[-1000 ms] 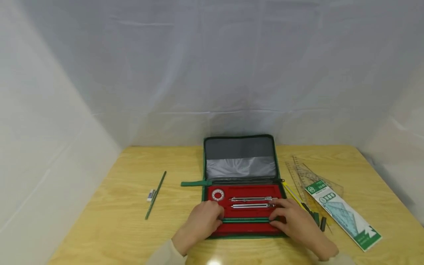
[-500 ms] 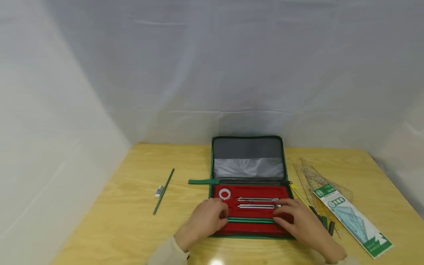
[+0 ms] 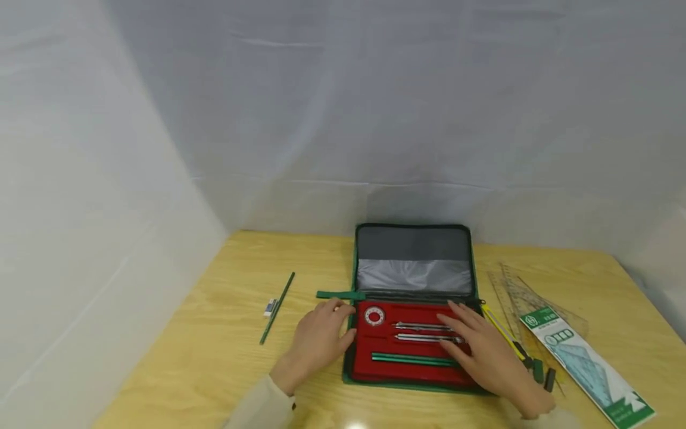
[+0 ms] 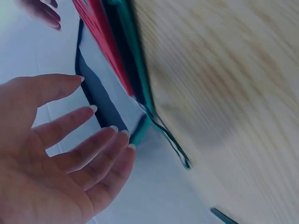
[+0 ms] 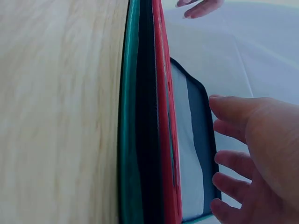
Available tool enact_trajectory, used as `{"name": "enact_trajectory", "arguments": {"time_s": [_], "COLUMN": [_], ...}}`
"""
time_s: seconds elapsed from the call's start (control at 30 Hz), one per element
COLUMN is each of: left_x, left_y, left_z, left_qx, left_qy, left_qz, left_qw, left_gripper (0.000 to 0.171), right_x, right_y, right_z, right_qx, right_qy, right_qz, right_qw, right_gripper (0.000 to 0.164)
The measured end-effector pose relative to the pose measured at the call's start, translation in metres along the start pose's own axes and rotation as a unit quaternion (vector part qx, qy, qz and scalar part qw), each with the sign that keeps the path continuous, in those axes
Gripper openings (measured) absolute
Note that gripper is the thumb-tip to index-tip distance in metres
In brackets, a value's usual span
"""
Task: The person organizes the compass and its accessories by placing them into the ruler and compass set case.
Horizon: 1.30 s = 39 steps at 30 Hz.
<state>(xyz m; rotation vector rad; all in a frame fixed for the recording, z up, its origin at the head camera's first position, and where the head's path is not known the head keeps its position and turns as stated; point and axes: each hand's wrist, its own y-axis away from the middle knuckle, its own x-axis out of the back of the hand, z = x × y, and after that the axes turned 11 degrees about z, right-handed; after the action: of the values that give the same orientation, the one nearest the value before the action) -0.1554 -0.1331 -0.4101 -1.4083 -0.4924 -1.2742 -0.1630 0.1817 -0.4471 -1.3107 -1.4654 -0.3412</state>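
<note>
A zip case (image 3: 414,243) lies unfolded on the table, its red tray (image 3: 386,374) facing up. Two green pencils (image 3: 412,359) lie side by side in the tray's front slot. Behind them sit a silver compass (image 3: 423,326), a second slim silver instrument (image 3: 423,338) and a white ring-shaped disc (image 3: 374,316). My left hand (image 3: 316,336) is by the case's left edge, fingers loosely bent and holding nothing, as the left wrist view confirms. Over the tray's right side spreads my right hand (image 3: 485,351), fingers extended and apart, hiding the pencils' right ends.
Left of the case lie a green pencil (image 3: 277,308) and a small eraser (image 3: 270,307). To the right are a yellow cutter (image 3: 501,326), clear set squares (image 3: 536,298), a green-and-white packet (image 3: 586,366) and small dark pieces (image 3: 549,379). A green strap (image 3: 337,295) sticks out leftward.
Both hands have come away from the green pencils in the tray. My left hand has drawn back to the case's left edge; the right hand's fingers have spread. The head view has turned left.
</note>
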Motion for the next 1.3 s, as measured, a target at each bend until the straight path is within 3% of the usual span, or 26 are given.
{"name": "enact_trajectory", "arguments": {"time_s": [0.17, 0.37, 0.53, 0.87, 1.3], "left_x": [0.000, 0.005, 0.007, 0.024, 0.025], "left_y": [0.005, 0.011, 0.017, 0.022, 0.028], "left_z": [-0.020, -0.043, -0.061, -0.087, -0.102], "left_qx": [0.032, 0.085, 0.117, 0.215, 0.251], "left_qy": [-0.003, 0.011, -0.014, -0.014, -0.019], "left_qz": [0.013, -0.004, 0.002, 0.012, -0.019], "left_qw": [0.9994, 0.9963, 0.9931, 0.9763, 0.9677], "left_gripper": [0.035, 0.036, 0.033, 0.037, 0.025], "right_x": [-0.007, -0.014, -0.016, -0.021, -0.025], "right_y": [-0.005, -0.011, -0.017, -0.025, -0.027], "right_z": [-0.005, -0.009, -0.013, -0.020, -0.027], "right_qx": [0.004, 0.000, -0.001, 0.018, -0.001], "right_qy": [0.009, -0.012, -0.031, -0.044, -0.043], "right_qz": [-0.016, -0.027, -0.044, -0.052, -0.066], "right_qw": [1.000, 1.000, 0.999, 0.998, 0.997], "right_gripper": [0.049, 0.050, 0.049, 0.049, 0.049]}}
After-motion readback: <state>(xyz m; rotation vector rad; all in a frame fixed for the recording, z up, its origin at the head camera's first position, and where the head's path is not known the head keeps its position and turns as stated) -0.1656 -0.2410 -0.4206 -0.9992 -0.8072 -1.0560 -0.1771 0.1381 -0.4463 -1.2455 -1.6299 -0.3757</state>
